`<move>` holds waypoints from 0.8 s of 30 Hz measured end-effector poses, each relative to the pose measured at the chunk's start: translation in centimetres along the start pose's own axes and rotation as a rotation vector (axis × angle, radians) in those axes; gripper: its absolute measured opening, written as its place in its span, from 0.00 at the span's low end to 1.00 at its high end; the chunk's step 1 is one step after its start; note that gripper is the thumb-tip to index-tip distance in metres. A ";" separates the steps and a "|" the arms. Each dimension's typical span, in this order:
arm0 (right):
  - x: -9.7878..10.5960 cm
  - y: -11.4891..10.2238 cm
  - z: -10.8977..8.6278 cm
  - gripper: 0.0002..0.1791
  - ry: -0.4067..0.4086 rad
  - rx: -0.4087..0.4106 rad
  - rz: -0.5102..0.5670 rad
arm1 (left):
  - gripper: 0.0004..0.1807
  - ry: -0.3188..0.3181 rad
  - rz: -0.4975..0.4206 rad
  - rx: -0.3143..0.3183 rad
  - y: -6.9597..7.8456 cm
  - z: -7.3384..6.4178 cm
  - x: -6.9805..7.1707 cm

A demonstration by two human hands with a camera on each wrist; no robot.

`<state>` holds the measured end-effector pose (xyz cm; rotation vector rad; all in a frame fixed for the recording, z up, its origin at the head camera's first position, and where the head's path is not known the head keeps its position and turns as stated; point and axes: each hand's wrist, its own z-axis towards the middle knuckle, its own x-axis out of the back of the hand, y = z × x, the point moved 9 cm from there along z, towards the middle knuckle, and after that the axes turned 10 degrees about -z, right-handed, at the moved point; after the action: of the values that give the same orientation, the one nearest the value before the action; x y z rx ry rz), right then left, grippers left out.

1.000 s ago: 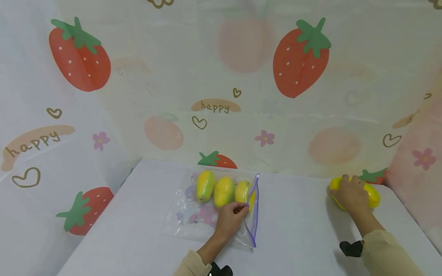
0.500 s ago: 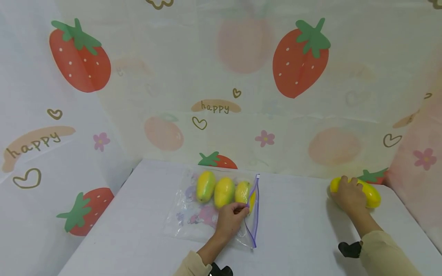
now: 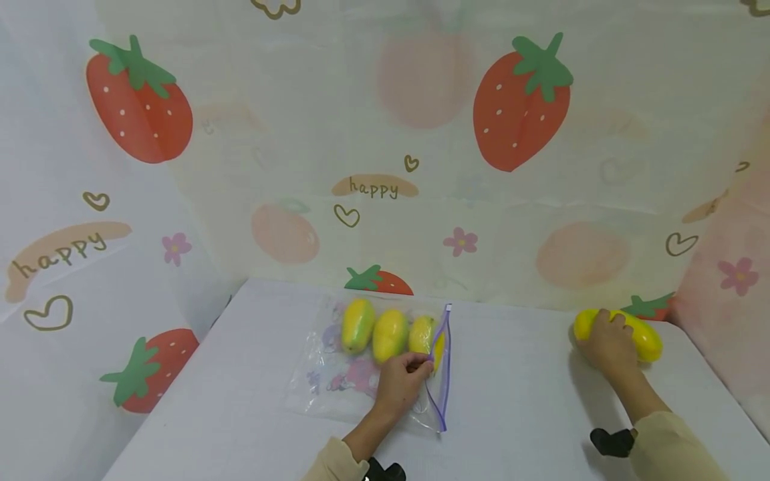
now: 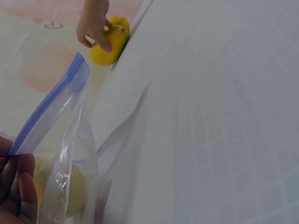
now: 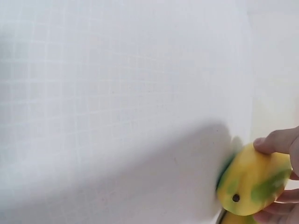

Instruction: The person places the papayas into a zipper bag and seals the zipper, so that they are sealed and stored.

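My left hand pinches the purple-edged opening of a clear zip bag between thumb and fingers. Inside the bag lie three yellow-green mangoes, the rightmost partly behind the bag's edge. In the left wrist view, the purple zip strip rises from the fingertips and the bag's mouth gapes. At the far right of the table, my right hand grips a mango, thumb on one side and fingers on the other. A second mango lies right beside it, mostly hidden in the right wrist view.
The white table runs back to a hanging cloth printed with strawberries, hearts and flowers. The table's right edge is close to the gripped mango. Pink cloth hangs on that side.
My right hand has shifted slightly over the mangoes, and less yellow shows below its left side than a second ago. My left hand and the bag have stayed in place.
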<state>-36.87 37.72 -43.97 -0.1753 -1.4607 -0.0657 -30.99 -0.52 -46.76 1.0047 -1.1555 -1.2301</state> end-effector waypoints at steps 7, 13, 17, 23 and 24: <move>0.1 0.4 -0.4 0.42 -0.062 0.027 0.147 | 0.10 0.001 -0.015 -0.002 0.1 0.1 0.0; -0.1 0.0 -1.1 0.46 -0.179 0.050 0.267 | 0.11 -0.004 -0.006 -0.010 0.5 0.2 0.1; -0.2 -0.7 -1.7 0.47 -0.203 0.073 0.348 | 0.10 -0.004 0.008 0.004 0.7 0.2 0.2; -0.7 -1.7 -2.7 0.48 -0.229 0.104 0.395 | 0.11 0.009 0.027 0.014 1.2 0.1 0.3; -0.8 -1.9 -2.9 0.49 -0.238 0.105 0.400 | 0.10 0.011 0.025 0.013 1.3 0.1 0.3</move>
<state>-34.39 35.34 -44.89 -0.3963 -1.6356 0.3678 -30.87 -0.72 -45.41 1.0022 -1.1656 -1.1977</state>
